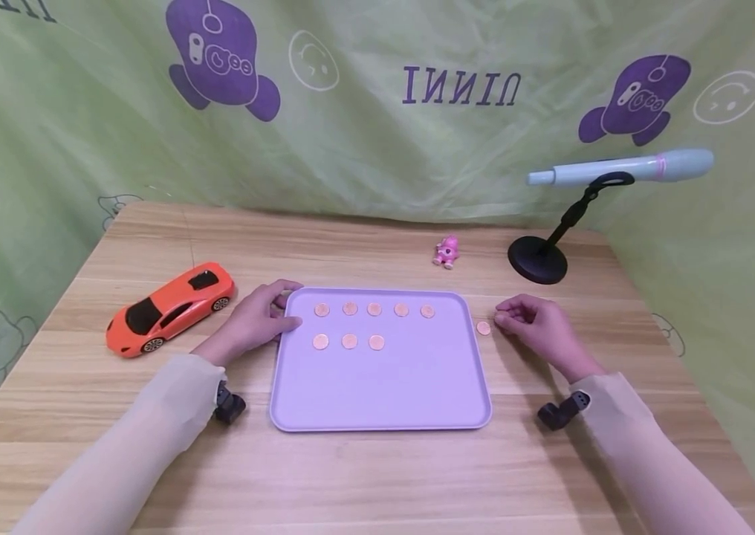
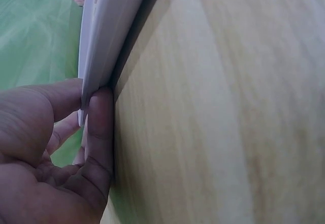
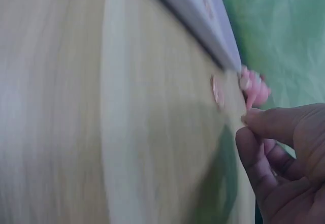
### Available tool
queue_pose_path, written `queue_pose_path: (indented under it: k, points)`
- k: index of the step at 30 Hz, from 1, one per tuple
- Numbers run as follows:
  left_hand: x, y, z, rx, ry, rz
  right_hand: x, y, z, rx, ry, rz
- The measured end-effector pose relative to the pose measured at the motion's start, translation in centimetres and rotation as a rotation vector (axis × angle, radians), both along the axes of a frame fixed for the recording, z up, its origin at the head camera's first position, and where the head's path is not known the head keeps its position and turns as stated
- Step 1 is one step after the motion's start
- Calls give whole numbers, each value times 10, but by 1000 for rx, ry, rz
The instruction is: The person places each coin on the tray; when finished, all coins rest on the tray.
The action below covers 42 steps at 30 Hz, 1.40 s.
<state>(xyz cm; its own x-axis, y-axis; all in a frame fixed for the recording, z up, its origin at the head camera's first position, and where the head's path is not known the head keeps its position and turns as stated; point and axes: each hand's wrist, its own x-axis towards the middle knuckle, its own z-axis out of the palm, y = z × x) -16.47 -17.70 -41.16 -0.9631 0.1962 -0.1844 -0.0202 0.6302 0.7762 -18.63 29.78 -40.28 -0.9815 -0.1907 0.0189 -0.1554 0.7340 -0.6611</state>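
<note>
A lilac tray [image 1: 384,394] lies on the table, with several copper-coloured coins [image 1: 349,341] in two rows. My left hand [image 1: 260,316] grips its left rim. The left wrist view shows the thumb [image 2: 66,99] above the rim and a finger [image 2: 100,127] under it. To the right of the tray, one more coin [image 1: 483,328] lies on the wood. Close beside this coin is my right hand [image 1: 538,327], its fingers curled and the tips of thumb and index finger together. No coin shows clearly between those tips.
An orange toy car [image 1: 173,308] stands left of my left hand. Behind the tray sits a small pink figurine [image 1: 446,253]. A pale blue microphone [image 1: 625,169] rests on a black stand [image 1: 538,260] at the back right. Green printed cloth [image 1: 377,148] hangs behind the table.
</note>
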Motion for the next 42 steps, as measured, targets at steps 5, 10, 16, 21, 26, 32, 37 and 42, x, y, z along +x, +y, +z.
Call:
queue_pose_path:
  k: [5, 10, 16, 21, 26, 32, 37, 42]
  points:
    - [1, 0, 0, -9, 1, 5, 2, -22, 7, -126, -74, 31]
    - [1, 0, 1, 3, -7, 9, 6, -49, 11, -189, -149, 85]
    - [1, 0, 1, 5, -6, 8, 10, -79, 5, -216, -223, 158]
    - [0, 0, 0, -1, -6, 12, 12, -99, 0, -258, -237, 231]
    - [-1, 0, 0, -16, 5, 13, 14, -115, -2, -255, -205, 291]
    - [-1, 0, -2, -21, 13, 14, 18, -125, -4, -209, -168, 310]
    - [-1, 1, -1, -24, 6, 16, 19, -128, -4, -134, -85, 326]
    - [-1, 0, 0, -32, -4, 21, 21, -131, 0, -73, -40, 347]
